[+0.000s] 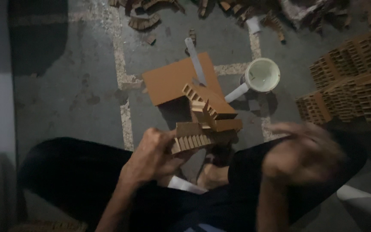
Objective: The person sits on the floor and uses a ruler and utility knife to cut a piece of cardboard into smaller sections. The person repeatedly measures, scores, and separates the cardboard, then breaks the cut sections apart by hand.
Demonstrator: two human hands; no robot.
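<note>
Fingers of the left hand (pixel 153 152) grip a slotted brown cardboard piece (pixel 192 137); the blurred right hand (pixel 301 150) hangs loosely open, holding nothing.

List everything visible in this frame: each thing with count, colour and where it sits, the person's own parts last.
cardboard grid pieces: a few, brown, centre, held at the left hand
flat cardboard sheet: one, orange-brown, on the floor behind the held pieces
white cup: one, white, on the floor right of the sheet
white strip: one, lying across the sheet's top edge
stacked cardboard grids: several, brown, right edge
cardboard scraps: many, brown, along the top
floor: grey with pale lines
left hand: gripping the lowest grid piece
right hand: blurred, nothing visibly held
legs: dark trousers, bottom
</note>
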